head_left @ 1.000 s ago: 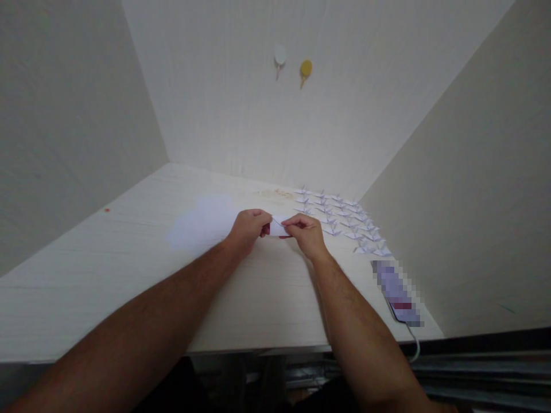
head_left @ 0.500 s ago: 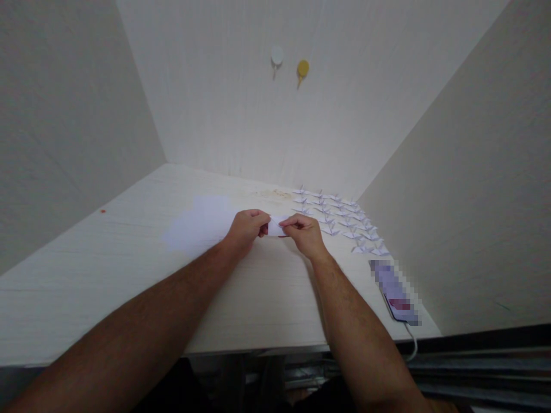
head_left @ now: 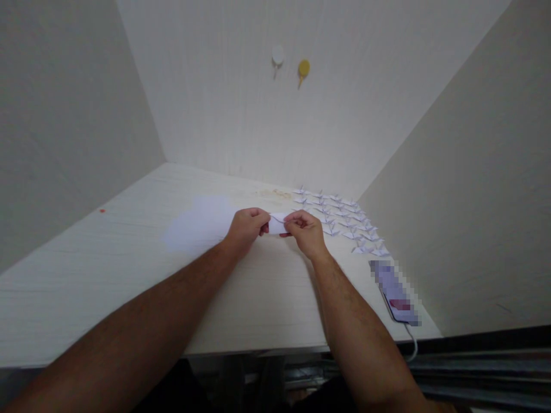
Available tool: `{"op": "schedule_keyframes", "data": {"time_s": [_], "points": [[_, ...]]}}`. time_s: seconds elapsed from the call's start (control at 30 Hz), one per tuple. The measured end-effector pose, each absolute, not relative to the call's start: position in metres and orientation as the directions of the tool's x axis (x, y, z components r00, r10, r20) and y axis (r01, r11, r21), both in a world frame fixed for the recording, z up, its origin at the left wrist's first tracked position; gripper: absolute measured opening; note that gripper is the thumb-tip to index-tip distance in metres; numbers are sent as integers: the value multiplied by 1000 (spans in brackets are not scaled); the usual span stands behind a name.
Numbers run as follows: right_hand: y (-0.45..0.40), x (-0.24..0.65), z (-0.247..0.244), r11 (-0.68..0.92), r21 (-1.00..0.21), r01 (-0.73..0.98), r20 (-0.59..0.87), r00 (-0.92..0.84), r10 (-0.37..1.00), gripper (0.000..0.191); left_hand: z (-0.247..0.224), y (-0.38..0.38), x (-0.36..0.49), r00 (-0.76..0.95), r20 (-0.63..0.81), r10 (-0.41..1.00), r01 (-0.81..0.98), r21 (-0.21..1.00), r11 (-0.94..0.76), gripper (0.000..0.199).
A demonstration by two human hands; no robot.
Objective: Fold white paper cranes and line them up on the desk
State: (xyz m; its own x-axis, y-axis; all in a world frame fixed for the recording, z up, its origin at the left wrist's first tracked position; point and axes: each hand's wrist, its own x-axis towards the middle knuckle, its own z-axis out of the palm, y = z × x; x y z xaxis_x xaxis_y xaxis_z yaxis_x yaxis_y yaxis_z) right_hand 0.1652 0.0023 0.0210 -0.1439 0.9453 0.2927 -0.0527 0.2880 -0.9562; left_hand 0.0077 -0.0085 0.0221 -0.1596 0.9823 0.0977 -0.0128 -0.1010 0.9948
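A small piece of folded white paper (head_left: 276,224) is held above the table between both hands. My left hand (head_left: 248,228) pinches its left edge with closed fingers. On the other side, my right hand (head_left: 305,230) is closed on the right end, thumb and forefinger at the upper edge, where a flap bends and casts a thin dark line. Parts of the paper are hidden behind the fingers. Just right of my right hand, several folded white paper cranes (head_left: 350,235) stand in rows on the table.
White paper sheets (head_left: 196,221) lie to the left on the pale table (head_left: 253,298). A phone (head_left: 396,292) with a white cable (head_left: 414,344) rests near the right edge. Walls enclose the back and sides; a white hook (head_left: 278,55) and a yellow hook (head_left: 303,67) are on the back wall.
The right fingers have shifted slightly up along the paper, and its upper flap now bends in a curved line instead of a slanting crease. The left hand has barely moved.
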Motion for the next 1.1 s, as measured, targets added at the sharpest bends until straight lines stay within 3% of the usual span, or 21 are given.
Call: {"op": "schedule_keyframes", "data": {"time_s": [0.33,0.67,1.1], "points": [[0,166,23,238,-967,-85,249,-150,957,6,27,-13,11,-147,68,987,-60,995,-78,12],[-2,171,30,318,-947,42,309,-154,939,6,25,-13,12,-103,61,993,-146,986,-76,13],[-1,165,27,206,-977,-45,211,-196,958,20,26,-13,10,-150,129,980,-17,991,-133,14]]}}
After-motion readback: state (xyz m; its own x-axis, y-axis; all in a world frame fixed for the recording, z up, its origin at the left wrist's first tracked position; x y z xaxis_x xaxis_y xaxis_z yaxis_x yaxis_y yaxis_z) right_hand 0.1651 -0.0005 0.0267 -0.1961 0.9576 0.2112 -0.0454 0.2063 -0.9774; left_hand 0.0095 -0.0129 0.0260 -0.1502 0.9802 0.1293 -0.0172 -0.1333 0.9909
